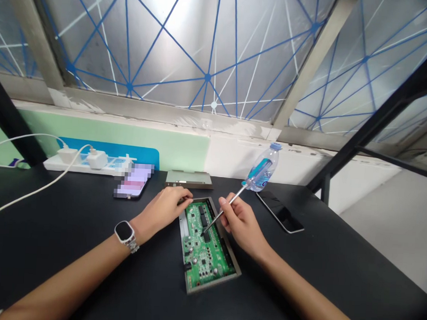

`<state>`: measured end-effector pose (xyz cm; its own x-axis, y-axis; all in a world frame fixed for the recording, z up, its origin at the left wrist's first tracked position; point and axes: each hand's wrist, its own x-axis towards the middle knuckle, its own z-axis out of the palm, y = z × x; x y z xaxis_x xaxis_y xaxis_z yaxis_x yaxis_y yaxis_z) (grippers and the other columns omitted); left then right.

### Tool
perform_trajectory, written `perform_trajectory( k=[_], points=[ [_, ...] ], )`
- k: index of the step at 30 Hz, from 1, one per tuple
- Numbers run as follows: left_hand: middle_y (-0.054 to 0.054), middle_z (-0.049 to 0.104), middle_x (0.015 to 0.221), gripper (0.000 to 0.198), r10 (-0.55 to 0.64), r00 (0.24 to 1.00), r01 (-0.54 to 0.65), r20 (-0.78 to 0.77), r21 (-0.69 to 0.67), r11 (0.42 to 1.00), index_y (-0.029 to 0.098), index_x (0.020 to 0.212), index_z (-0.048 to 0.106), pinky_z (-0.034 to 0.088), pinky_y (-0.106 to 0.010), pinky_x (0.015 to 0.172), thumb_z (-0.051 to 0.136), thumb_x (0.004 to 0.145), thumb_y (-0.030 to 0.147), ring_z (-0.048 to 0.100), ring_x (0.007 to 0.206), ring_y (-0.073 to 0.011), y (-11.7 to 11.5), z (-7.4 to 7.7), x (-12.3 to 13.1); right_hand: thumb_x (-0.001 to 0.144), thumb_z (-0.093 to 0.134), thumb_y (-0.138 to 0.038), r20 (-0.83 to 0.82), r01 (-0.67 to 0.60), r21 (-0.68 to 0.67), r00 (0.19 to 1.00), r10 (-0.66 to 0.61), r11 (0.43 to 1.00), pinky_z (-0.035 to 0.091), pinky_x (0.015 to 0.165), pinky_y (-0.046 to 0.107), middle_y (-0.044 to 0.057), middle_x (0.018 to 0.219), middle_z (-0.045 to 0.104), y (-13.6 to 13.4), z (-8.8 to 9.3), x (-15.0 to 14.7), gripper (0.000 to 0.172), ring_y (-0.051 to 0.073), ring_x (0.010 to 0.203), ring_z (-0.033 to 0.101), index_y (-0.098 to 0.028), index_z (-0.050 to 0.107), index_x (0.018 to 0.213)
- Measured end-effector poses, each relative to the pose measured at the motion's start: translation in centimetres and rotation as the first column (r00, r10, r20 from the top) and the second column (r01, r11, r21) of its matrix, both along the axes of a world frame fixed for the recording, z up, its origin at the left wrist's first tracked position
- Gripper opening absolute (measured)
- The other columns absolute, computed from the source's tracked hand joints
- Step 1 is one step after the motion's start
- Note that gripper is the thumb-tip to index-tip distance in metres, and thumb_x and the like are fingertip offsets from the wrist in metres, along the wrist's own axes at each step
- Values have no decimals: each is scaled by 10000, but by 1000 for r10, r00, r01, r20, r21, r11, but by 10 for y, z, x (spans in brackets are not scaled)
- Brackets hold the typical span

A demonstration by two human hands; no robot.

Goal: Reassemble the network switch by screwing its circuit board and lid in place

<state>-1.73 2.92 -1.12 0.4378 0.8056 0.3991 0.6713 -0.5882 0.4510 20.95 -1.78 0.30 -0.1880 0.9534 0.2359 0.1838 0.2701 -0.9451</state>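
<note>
A green circuit board (195,226) sits in a shallow grey metal case (214,282) on the black table, its long side running away from me. My left hand (166,205), with a watch (124,231) on the wrist, grips the case's far left corner, the fingers bent over the edge. In my right hand (237,218), thumb and fingers pinch the steel shaft of a screwdriver (236,194). Its blue handle points up and away, and its tip meets the board near the black chips in the middle. Whether a screw is under the tip, I cannot tell.
Behind the case lies a flat metal cover (189,179). A water bottle (269,167) stands by the wall, near a dark phone (280,212). At left are a lit phone (135,180) and a white power strip (106,163) with plugs and cables. Black posts (380,116) flank the table (138,290).
</note>
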Motion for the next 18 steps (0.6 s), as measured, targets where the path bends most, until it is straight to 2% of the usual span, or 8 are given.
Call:
perform_trajectory(
  k=[4,8,11,14,18],
  points=[
    [-87,723,1165,263,-40,986,42,164,-5,999,200,1147,678,493,-438,980,495,963,248,666,1083,-251,-10,-1,4,973,525,-435,202,-42,131,979,15,991,310,493,241,-47,575,495,15,21,-4,288,112,503,430,-214,495,791],
    [-81,735,1182,290,-93,917,145,387,-108,984,205,1204,672,501,-425,1010,538,954,267,677,1109,-247,-14,2,10,947,553,-330,396,-163,259,917,49,952,379,566,260,6,687,606,38,52,-25,184,139,601,545,-190,559,828],
    [-96,736,1176,283,-91,835,214,543,-168,962,177,1177,690,522,-396,984,554,955,291,688,1089,-245,-12,3,10,910,588,-289,453,-208,305,890,51,929,376,541,256,-5,646,611,55,68,-45,140,145,559,579,-197,527,824],
    [-99,758,1103,270,-51,789,225,612,-211,951,152,1122,705,548,-379,934,566,952,309,711,1016,-238,-9,4,5,921,566,-272,490,-262,310,868,83,914,356,518,248,-38,573,590,66,72,-60,101,139,487,568,-213,502,871],
    [-94,768,1076,247,17,815,141,579,-226,964,150,1058,726,550,-374,912,586,933,310,713,992,-246,-5,2,0,951,524,-277,520,-260,348,853,45,901,350,552,249,-34,597,593,68,64,-64,88,151,538,582,-220,493,892]
  ],
)
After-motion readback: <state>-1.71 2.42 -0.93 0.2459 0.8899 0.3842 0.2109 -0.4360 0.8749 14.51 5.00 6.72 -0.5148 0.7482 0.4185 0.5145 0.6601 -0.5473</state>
